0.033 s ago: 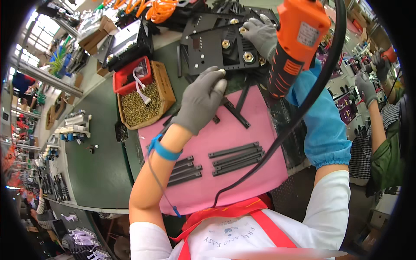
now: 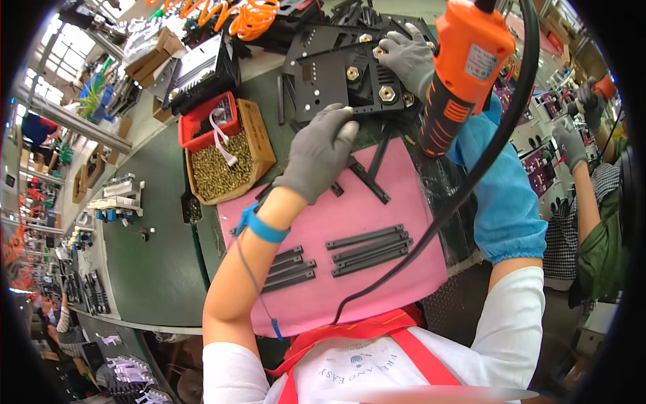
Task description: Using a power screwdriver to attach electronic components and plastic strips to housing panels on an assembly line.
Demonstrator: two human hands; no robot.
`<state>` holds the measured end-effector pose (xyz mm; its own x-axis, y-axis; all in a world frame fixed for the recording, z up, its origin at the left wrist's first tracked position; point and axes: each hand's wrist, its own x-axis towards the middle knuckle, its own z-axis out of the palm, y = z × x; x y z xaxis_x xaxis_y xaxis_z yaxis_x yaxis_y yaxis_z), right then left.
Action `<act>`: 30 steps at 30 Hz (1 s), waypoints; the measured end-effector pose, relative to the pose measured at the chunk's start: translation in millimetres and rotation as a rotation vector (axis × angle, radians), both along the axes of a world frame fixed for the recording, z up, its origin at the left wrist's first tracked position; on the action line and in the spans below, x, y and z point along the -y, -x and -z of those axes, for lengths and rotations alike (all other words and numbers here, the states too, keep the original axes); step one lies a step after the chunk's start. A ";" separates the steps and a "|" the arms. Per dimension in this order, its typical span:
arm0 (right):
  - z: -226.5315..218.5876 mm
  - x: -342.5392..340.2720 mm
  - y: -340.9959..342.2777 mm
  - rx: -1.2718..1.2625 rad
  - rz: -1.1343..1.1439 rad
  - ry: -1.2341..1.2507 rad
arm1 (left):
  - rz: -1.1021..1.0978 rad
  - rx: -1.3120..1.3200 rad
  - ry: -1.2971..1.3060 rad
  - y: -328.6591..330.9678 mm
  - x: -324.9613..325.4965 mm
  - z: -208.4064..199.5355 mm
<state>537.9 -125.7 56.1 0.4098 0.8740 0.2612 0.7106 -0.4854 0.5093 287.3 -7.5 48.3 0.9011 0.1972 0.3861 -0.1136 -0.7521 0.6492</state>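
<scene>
My left hand [image 2: 314, 153], in a grey glove, is at the near edge of a black perforated panel [image 2: 326, 92]. Its thumb and forefinger are apart, fingertips close to that edge. Spread over the panel's far right part are the gloved fingers of my right hand [image 2: 408, 59], beside a brass hex nut [image 2: 379, 52]. More brass nuts, such as a large one [image 2: 387, 93], sit on the panel. An orange and black power screwdriver [image 2: 464, 67] hangs in front of my blue-sleeved right forearm and hides part of it. A blue band with a cord circles my left wrist.
Black strips [image 2: 369, 250] lie on a pink mat [image 2: 397, 289]. Left of my hand stands a cardboard box [image 2: 259, 138] of small brass parts, with a red tray [image 2: 195, 138] on it. A dark cable [image 2: 431, 229] crosses the view. At right, a co-worker's gloved hand [image 2: 572, 148] shows.
The whole view shifts slightly. My hands keep nearly the same places at the black panel.
</scene>
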 end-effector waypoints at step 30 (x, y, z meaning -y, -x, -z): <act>-49.5 21.6 64.6 -0.220 -0.275 -0.480 | 0.173 -0.575 -0.055 293.8 1.3 -57.7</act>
